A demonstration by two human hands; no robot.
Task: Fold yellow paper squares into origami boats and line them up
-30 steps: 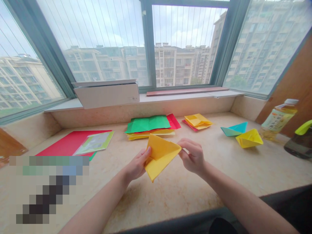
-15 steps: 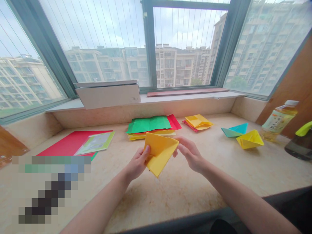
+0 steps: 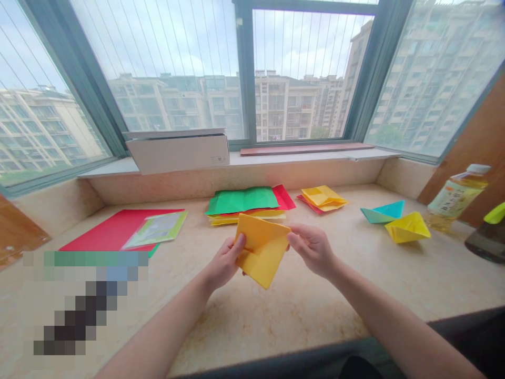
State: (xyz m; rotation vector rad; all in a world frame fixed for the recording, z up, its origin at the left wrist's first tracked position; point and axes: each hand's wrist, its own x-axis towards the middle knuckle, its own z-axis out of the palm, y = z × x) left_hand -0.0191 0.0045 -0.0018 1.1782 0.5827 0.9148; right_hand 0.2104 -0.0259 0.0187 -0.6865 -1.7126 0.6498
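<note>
Between my two hands a folded piece of yellow paper (image 3: 262, 251) is held up above the counter, tilted, with one corner pointing down. My left hand (image 3: 226, 263) grips its left edge, thumb on the near face and fingers behind. At the upper right corner my right hand (image 3: 311, 248) pinches the paper between thumb and fingers. Just behind lies a stack of creased sheets with a green sheet (image 3: 244, 198) on top and red and yellow ones beneath. To its right sit folded yellow and red papers (image 3: 323, 197).
Right of my hands stand a blue paper boat (image 3: 382, 212) and a yellow paper boat (image 3: 408, 228), near a drink bottle (image 3: 457, 197) and a dark jug (image 3: 489, 239). At left lie a red sheet (image 3: 106, 231) and a clear packet (image 3: 158, 230). A white box (image 3: 179, 153) rests on the window ledge.
The yellow paper has turned slightly, its lower corner swinging to the right. My right hand has closed more firmly on the upper right corner. The view has shifted a little.
</note>
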